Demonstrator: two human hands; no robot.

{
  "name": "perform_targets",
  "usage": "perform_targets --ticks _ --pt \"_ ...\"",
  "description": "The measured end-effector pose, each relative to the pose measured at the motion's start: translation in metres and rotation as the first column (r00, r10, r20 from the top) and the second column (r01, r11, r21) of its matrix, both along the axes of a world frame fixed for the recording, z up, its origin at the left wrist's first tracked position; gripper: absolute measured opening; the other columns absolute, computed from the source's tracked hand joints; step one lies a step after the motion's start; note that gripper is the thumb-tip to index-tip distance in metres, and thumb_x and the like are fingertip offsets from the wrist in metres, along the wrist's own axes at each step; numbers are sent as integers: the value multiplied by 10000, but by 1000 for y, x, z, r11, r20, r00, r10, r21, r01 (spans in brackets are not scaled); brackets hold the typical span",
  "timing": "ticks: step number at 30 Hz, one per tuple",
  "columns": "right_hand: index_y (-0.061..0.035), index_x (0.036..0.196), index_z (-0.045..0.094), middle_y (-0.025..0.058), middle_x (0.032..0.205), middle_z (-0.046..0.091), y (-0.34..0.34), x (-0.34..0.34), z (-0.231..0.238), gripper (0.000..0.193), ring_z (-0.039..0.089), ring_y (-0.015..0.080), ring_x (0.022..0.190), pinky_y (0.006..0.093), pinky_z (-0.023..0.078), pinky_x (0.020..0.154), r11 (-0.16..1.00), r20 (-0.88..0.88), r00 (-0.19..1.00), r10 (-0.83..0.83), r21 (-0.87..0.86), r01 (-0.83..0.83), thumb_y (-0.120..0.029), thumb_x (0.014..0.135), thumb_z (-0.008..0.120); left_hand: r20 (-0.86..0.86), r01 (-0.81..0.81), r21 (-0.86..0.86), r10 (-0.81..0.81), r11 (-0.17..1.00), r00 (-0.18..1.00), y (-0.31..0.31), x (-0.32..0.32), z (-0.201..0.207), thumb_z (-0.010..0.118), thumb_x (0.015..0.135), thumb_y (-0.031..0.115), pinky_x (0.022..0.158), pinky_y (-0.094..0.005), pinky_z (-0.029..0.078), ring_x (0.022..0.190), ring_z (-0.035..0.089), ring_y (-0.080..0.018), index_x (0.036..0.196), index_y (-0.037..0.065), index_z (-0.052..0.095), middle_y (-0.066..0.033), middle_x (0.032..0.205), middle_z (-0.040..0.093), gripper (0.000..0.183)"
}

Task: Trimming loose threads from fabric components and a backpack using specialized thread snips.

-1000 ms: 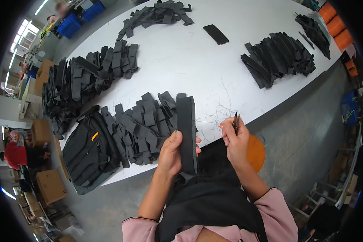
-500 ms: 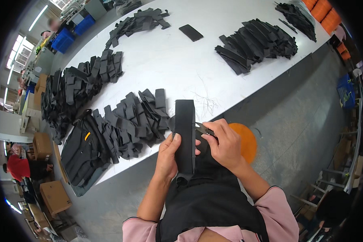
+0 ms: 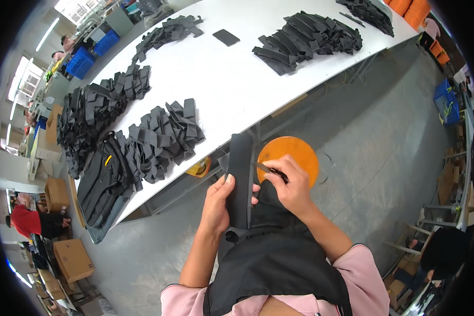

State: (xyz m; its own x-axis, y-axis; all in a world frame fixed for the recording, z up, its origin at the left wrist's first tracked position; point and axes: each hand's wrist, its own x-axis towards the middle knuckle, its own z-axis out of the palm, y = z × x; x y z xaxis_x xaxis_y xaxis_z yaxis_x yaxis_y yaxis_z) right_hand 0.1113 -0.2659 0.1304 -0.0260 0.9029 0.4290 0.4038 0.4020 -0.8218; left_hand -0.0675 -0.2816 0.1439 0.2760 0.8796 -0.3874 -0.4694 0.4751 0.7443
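Note:
My left hand (image 3: 217,204) is closed around a long flat black fabric strip (image 3: 241,176), thumb on its face and fingertips showing at its right edge. The strip stands lengthwise in front of my dark apron, just off the table edge. In my right hand (image 3: 295,189) are small dark thread snips (image 3: 275,172), pinched between thumb and fingers. Their tip points left and lies close to the strip's right edge; whether it touches cannot be made out. A smaller dark flap of cloth sticks out at the strip's left side.
Heaps of black strips (image 3: 160,131) lie on the white table (image 3: 210,73), with more strips (image 3: 310,39) farther right. A dark phone (image 3: 226,37) and a folded black garment (image 3: 102,184) are there too. Below the table edge stands a round orange stool (image 3: 303,150).
The table and its heaps have shifted up and left in view, uncovering the stool. The snips have drawn slightly away from the strip's edge. Both hands keep their hold.

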Motion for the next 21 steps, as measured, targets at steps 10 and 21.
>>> perform_targets --ticks 10,21 --pt "-33 986 596 97 845 474 -19 -32 33 263 553 241 655 315 450 548 989 249 960 125 43 -140 -7 732 657 -35 54 39 -53 998 998 -25 -28 15 448 970 309 658 -278 531 704 645 -179 1148 -2 520 -146 910 657 365" --pt "-30 907 603 73 805 501 -30 -124 27 172 579 245 630 324 454 508 965 170 958 233 83 -249 -18 743 655 -75 -73 67 78 995 994 -62 -111 5 458 967 316 673 -271 525 718 636 -162 1152 -16 521 -154 926 658 386"
